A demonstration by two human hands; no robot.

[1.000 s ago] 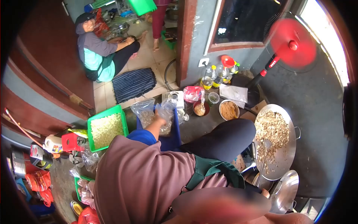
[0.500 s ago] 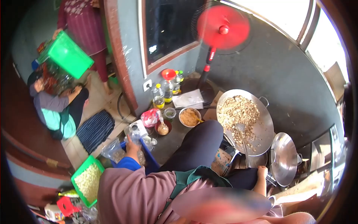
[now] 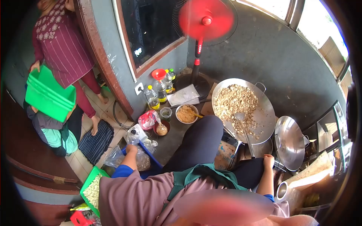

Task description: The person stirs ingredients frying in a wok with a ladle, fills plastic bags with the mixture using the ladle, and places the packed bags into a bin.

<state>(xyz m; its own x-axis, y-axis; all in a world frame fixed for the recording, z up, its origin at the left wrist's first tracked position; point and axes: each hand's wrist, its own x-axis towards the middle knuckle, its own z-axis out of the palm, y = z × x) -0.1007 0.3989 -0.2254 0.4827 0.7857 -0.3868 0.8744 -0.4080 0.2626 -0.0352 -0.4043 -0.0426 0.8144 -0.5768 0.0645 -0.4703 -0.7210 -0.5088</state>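
My left hand [image 3: 131,149] reaches over a blue bin [image 3: 150,152] at my left side, its fingers closed on a clear plastic bag [image 3: 132,138]. More clear plastic lies about it, including a filled bag [image 3: 142,162] inside the bin. My right hand [image 3: 268,161] rests on my right knee, holding nothing, with its fingers laid over the knee. Close to it is the dark handle end of a metal spatula [image 3: 247,137]. The spatula's blade lies among brown and pale chopped pieces [image 3: 234,105] in a large wok [image 3: 267,122].
A second wok [image 3: 290,145] stands at the right. Ahead are a bowl of orange-brown paste [image 3: 186,114], oil bottles [image 3: 152,98] and a running red fan [image 3: 206,20]. A green crate [image 3: 89,205] of pale pieces is at left. Another person carries green crates [image 3: 51,96] beside a seated person.
The standing person has stepped nearer with the green crates, now in front of the seated person. My view has shifted slightly. My left hand stays at the plastic bags and my right on my knee.
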